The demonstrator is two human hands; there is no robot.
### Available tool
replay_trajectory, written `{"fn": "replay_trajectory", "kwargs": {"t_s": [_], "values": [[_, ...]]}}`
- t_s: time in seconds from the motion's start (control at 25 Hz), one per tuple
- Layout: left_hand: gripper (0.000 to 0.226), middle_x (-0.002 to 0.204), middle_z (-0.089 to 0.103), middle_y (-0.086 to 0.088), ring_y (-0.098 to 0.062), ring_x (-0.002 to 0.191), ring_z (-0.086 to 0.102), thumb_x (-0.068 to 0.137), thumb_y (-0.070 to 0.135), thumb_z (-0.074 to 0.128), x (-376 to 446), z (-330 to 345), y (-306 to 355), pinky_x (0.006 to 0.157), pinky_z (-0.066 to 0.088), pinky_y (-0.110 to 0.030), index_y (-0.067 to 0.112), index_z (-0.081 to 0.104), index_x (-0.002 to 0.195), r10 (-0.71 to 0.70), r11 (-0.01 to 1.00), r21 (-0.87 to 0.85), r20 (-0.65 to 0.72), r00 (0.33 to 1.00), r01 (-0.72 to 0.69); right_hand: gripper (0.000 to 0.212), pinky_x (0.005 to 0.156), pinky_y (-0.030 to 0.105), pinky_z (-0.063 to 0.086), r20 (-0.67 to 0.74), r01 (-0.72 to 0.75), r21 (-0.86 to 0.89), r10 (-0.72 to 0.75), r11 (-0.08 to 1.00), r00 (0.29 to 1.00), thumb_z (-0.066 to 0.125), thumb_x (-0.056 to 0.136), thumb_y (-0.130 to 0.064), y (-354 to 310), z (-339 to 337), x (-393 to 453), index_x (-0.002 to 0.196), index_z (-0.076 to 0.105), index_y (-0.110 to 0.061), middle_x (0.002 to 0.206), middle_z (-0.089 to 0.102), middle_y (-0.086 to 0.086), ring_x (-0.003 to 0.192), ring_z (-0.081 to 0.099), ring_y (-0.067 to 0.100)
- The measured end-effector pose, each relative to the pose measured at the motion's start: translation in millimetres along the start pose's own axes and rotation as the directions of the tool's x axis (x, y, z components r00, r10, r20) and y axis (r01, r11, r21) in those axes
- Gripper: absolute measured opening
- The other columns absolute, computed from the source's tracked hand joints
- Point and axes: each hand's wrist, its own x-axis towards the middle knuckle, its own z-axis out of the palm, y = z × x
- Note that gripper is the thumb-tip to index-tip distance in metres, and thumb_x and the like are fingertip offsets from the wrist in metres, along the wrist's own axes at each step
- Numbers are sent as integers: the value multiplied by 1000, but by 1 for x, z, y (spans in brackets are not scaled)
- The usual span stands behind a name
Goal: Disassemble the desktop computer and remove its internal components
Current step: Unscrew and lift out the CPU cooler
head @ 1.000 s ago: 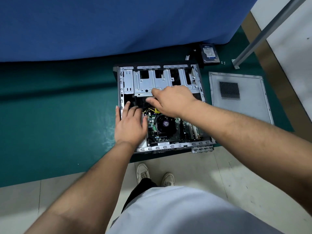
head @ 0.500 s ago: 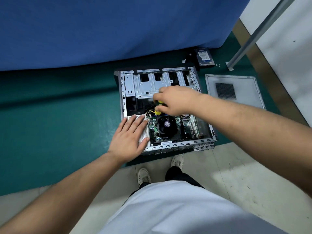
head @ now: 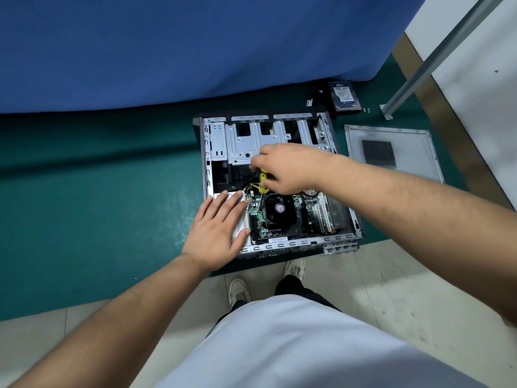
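Two hands work in the open computer case (head: 208, 163) lying on the green floor mat (head: 98, 191): left hand (head: 218, 228) flat, fingers straight, on the near-left corner; right hand (head: 291, 166) pinches a yellow-handled tool (head: 263, 182) above the motherboard (head: 258, 217).

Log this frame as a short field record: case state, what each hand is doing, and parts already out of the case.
case: open computer case lying on its side on green mat
left hand: left hand flat, fingers straight, resting on pale part at the case's left edge
right hand: right hand pinches yellow connector above the motherboard
fan: CPU fan in place
removed: side panel right of case; hard drive behind it
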Motion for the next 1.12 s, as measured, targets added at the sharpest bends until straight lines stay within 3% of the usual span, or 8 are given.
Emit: {"fn": "replay_trajectory", "kwargs": {"t_s": [0.16,0.4,0.56,0.64,0.76,0.88,1.04,1.12], "values": [[63,162,37,1,-26,151,28,101,54,38,0,2,-1,123,21,-50,19,44,153,2,1000,-9,-17,1000,-3,60,60,33,33,-235,-313,-195,266,929,935,25,104,-63,-21,16,9,120,60,-17,98,72,10,90,69,33],[62,161,38,1,-26,151,28,101,55,36,-1,5,-2,125,17,-48,20,43,153,7,1000,-23,-30,1000,-8,36,93,45,51,79,80,-104,-72,991,994,51,101,-36,1,-2,-4,131,52,-16,122,56,8,114,56,32],[62,162,36,1,-27,151,28,102,55,35,-1,5,-2,125,17,-48,20,43,153,16,1000,-9,-29,999,-16,62,66,36,40,-180,-314,-26,305,949,935,26,100,-70,-25,15,2,114,64,-23,100,70,10,94,68,34],[62,162,36,1,-27,151,28,102,55,35,-2,6,-2,125,17,-49,20,43,152,17,1000,0,-36,999,-17,61,65,35,37,-250,-426,-69,398,902,882,25,104,-64,-30,17,9,113,66,-19,99,72,11,93,69,34],[62,162,37,2,-26,151,29,102,56,34,-2,7,-2,124,18,-52,22,43,152,10,1000,24,-44,999,-9,30,79,42,50,-80,-111,-107,102,988,992,43,107,-32,-22,15,10,127,54,-14,118,62,13,107,58,34],[62,162,36,5,-25,152,26,102,57,32,-2,8,-2,123,14,-57,25,41,153,-2,998,65,-47,999,5,36,87,48,53,63,103,-40,-101,994,993,54,98,-19,-10,7,0,134,51,-21,123,51,6,113,52,28],[62,163,35,6,-26,153,25,101,58,33,-3,9,-2,123,15,-57,25,42,153,-6,998,56,-51,999,9,58,66,37,42,-176,-265,-18,258,964,950,32,100,-68,-18,14,4,121,59,-21,99,70,13,94,67,36],[62,163,34,6,-26,152,25,101,58,31,-3,9,-2,123,15,-56,25,42,152,-9,998,54,-51,999,12,65,63,34,34,-265,-388,-99,352,916,898,25,102,-68,-26,16,8,108,65,-18,93,72,10,89,69,34]]}}
